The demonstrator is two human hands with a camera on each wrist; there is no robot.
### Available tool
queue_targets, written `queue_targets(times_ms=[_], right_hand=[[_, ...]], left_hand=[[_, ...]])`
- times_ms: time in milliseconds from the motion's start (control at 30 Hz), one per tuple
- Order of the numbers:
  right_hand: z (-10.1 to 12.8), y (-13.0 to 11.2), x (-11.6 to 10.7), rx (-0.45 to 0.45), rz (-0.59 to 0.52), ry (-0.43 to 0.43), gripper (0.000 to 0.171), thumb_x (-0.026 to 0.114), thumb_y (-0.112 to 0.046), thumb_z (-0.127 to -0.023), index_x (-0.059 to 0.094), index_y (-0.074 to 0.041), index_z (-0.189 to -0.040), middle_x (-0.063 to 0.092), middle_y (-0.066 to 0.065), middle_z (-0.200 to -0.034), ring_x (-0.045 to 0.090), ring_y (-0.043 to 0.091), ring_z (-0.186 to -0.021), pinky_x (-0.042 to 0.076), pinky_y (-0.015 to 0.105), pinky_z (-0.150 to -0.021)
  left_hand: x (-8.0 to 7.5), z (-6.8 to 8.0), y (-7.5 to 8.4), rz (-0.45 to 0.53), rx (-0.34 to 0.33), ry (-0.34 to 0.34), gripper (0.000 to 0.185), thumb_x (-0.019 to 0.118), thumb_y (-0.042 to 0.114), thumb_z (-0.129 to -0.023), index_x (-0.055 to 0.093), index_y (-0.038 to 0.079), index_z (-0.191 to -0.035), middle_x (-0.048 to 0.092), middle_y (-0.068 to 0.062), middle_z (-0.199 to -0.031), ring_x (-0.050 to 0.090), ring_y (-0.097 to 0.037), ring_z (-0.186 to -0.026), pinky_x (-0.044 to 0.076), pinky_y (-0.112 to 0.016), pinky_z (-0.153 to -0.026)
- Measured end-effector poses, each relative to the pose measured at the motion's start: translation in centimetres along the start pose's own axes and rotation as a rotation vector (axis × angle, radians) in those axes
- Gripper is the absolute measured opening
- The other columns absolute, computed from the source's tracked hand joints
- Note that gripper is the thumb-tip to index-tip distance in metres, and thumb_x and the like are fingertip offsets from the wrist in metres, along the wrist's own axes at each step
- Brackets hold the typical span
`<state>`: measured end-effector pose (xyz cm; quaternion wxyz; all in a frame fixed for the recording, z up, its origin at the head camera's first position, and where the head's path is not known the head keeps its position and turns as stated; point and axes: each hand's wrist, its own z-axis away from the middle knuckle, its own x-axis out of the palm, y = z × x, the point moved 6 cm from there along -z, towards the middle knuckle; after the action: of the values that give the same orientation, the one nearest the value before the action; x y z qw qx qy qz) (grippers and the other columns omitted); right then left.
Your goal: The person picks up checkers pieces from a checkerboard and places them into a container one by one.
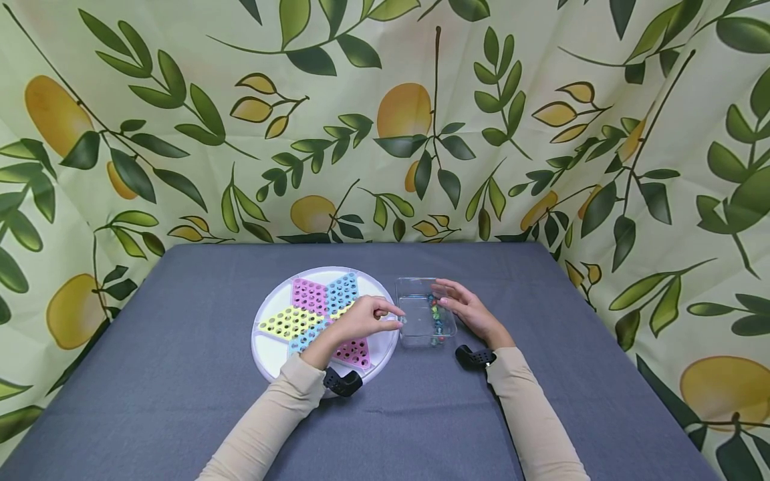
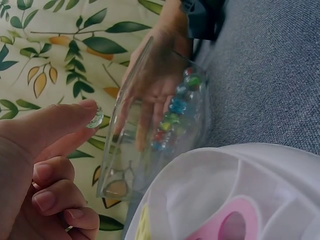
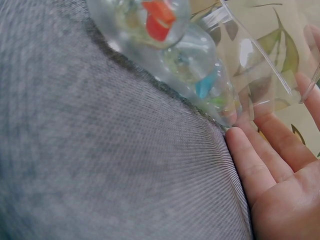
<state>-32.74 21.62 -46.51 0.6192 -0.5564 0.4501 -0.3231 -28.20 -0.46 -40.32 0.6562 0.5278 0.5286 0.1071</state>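
Your left hand (image 1: pixel 361 321) pinches a clear marble (image 2: pixel 94 116) at the box's near-left wall; the clear box (image 1: pixel 415 314) stands right beyond that pinch, its top open to reach in from above. Your right hand (image 1: pixel 472 314) lies flat against the box's far side, blocking passage there. Under your left wrist the round board (image 1: pixel 271 347) fills the table (image 1: pixel 180 374). Toward you from both hands, bare grey cloth gives free passage.
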Motion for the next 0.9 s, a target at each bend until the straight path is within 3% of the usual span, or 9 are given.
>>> queue_targets(times_ms=[200,467,900], right_hand=[[0.01,0.10,-0.07,0.007,0.018,0.006,0.054,0.050,-0.016,-0.100,0.030,-0.006,-0.149,0.031,0.025,-0.154,0.032,0.044,-0.142,0.022,0.060,-0.117],[0.04,0.08,-0.13,0.005,0.036,0.009,0.055,0.052,-0.019,-0.099,0.031,-0.007,-0.149,0.034,0.024,-0.153,0.035,0.042,-0.141,0.028,0.055,-0.116],[-0.03,0.20,-0.03,-0.004,0.006,-0.008,0.057,0.053,-0.018,-0.099,0.029,-0.006,-0.149,0.032,0.025,-0.154,0.032,0.045,-0.142,0.020,0.062,-0.117]], left_hand=[[0.25,0.01,0.27,-0.021,0.034,-0.008,0.024,0.073,0.017,-0.085,0.073,0.003,-0.104,0.035,0.006,-0.064,0.032,-0.004,-0.060,0.029,-0.016,-0.057],[0.58,-0.19,0.15,-0.039,0.027,-0.019,0.024,0.072,0.017,-0.085,0.074,0.005,-0.105,0.039,0.006,-0.066,0.033,-0.003,-0.060,0.030,-0.015,-0.057],[0.62,-0.06,0.19,-0.048,0.035,-0.022,0.025,0.072,0.018,-0.085,0.073,0.003,-0.105,0.040,0.007,-0.066,0.033,-0.002,-0.059,0.029,-0.015,-0.055]])
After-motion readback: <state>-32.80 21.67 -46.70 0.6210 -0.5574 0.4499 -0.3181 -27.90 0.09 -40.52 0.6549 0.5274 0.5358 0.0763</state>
